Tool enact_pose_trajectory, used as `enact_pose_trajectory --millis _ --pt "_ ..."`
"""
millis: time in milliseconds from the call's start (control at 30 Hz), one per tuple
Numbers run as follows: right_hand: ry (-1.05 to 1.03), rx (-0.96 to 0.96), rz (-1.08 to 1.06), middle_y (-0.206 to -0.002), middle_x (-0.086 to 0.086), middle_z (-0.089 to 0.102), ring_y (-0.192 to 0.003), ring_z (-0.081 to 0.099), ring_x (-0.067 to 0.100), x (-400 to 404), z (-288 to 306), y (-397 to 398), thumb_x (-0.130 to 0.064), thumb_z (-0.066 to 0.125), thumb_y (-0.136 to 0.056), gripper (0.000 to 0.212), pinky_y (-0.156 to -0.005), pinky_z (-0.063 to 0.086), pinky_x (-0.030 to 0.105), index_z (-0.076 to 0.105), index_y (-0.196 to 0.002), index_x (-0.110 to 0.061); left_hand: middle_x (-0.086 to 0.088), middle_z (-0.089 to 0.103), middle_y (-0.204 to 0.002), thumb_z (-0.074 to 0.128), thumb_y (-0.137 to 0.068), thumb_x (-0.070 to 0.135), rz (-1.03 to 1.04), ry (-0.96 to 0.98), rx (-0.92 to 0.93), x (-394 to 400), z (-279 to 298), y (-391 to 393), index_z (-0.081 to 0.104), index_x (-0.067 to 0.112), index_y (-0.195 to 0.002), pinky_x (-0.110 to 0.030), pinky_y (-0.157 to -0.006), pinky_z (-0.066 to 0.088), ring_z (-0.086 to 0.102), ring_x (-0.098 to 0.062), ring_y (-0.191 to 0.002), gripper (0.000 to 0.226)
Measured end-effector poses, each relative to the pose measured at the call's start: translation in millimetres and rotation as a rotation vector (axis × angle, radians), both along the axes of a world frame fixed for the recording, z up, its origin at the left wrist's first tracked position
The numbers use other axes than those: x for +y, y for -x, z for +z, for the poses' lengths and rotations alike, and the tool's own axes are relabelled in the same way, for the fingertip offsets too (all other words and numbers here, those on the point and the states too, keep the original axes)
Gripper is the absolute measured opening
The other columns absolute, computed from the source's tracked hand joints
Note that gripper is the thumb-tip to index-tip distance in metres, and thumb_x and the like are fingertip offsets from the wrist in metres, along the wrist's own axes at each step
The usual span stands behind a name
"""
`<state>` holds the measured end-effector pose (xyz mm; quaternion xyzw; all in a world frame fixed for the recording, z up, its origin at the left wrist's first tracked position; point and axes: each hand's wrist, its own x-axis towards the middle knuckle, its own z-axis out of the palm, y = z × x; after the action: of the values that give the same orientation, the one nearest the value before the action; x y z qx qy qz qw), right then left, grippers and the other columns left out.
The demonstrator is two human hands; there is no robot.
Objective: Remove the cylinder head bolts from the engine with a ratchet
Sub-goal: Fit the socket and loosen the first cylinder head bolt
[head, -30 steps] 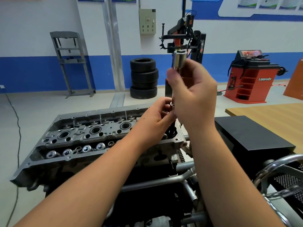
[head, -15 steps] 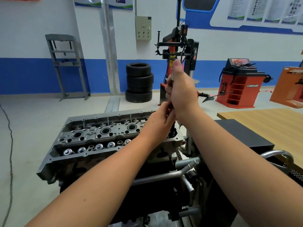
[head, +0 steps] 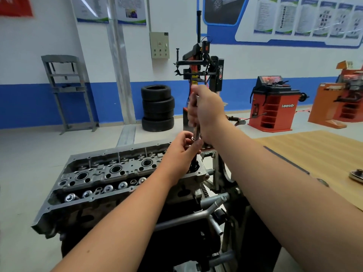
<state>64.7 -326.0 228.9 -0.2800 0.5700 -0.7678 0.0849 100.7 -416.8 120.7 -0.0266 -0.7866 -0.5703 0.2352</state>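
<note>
- At the right-hand end of the grey cast-metal cylinder head (head: 110, 173), a slim bright steel ratchet tool (head: 196, 132) is held nearly upright, its long axis running down toward the head.
- The right hand (head: 207, 112) is wrapped in a fist round the upper shaft; the left hand (head: 183, 148), lower and nearer the head, is seen with fingers curled round the tool's lower end.
- The bolt itself is hidden behind the left hand, directly beneath both hands.
- The head's top is rough and matt, with round dark bores and shiny valve springs along the near edge.
- Well behind, a stack of black rubber tyres (head: 157, 107) is seen.
</note>
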Motion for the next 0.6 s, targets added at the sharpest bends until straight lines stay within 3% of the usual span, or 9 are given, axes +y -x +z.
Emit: enact_pose_trajectory --millis 100,200,300,400,467,533,600 --pt "-0.049 0.002 0.226 -0.046 -0.005 0.026 -0.043 0.018 0.015 7.0 4.6 7.5 -0.027 0.042 -0.095 0.046 -0.045 0.022 0.023 0.041 -0.050 -0.022 0.024 0.073 -0.096 0.049 -0.109 0.037 -0.056 -0.025 -0.004 -0.6 -0.6 -3.3 0.058 0.044 -0.116 -0.032 -0.089 0.051 0.072 -0.004 -0.100 0.013" --pt "-0.012 -0.056 0.120 -0.047 -0.004 0.034 -0.042 0.026 0.014 5.8 3.5 9.2 -0.030 0.047 -0.097 0.040 -0.049 0.026 0.027 0.048 -0.059 -0.020 0.021 0.073 -0.102 0.045 -0.111 0.033 -0.050 -0.015 0.002 -1.1 -0.8 -3.3 0.061 0.043 -0.116 -0.038 -0.101 0.051 0.072 -0.004 -0.102 0.020" --pt "0.008 0.026 -0.208 -0.051 -0.003 0.052 -0.047 0.045 0.015 -6.7 -1.9 1.1 -0.028 0.054 -0.096 0.022 -0.050 0.041 0.029 0.056 -0.078 -0.013 0.021 0.073 -0.090 0.052 -0.109 0.032 -0.017 -0.028 0.045 -2.2 -2.3 -0.6 0.061 0.038 -0.110 -0.032 -0.090 0.053 0.072 -0.001 -0.088 0.011" --pt "-0.008 0.123 -0.363 -0.057 0.001 0.050 -0.059 0.044 0.019 -24.8 -0.1 -5.6 -0.017 0.047 -0.094 0.025 -0.058 0.037 0.034 0.055 -0.071 -0.011 0.024 0.069 -0.078 0.061 -0.104 0.034 0.001 -0.028 0.070 -4.1 -3.5 1.2 0.057 0.029 -0.105 -0.020 -0.070 0.047 0.062 0.008 -0.067 0.007" --pt "-0.111 0.223 -0.400 -0.065 0.010 0.045 -0.062 0.041 0.022 -29.5 1.6 -6.5 -0.014 0.042 -0.095 0.028 -0.060 0.034 0.037 0.048 -0.067 -0.012 0.020 0.071 -0.083 0.063 -0.103 0.035 -0.022 -0.076 0.071 -5.9 -4.3 1.9 0.058 0.026 -0.110 -0.029 -0.081 0.053 0.066 0.003 -0.076 0.013" --pt "-0.152 0.223 -0.240 -0.057 0.006 0.042 -0.052 0.037 0.021 -25.0 3.9 0.6 -0.018 0.040 -0.095 0.035 -0.056 0.031 0.035 0.043 -0.061 -0.017 0.019 0.071 -0.089 0.057 -0.104 0.039 -0.057 -0.101 0.069 -6.7 -5.5 1.3 0.060 0.032 -0.115 -0.037 -0.089 0.053 0.071 -0.004 -0.088 0.013" --pt "-0.118 0.049 0.125 -0.048 -0.003 0.030 -0.044 0.021 0.017 -13.3 8.3 8.2 -0.024 0.041 -0.094 0.040 -0.050 0.019 0.029 0.042 -0.054 -0.020 0.023 0.072 -0.095 0.050 -0.106 0.039 -0.067 -0.070 0.068 -5.0 -6.6 0.1 0.060 0.044 -0.111 -0.034 -0.088 0.050 0.072 -0.002 -0.095 0.013"
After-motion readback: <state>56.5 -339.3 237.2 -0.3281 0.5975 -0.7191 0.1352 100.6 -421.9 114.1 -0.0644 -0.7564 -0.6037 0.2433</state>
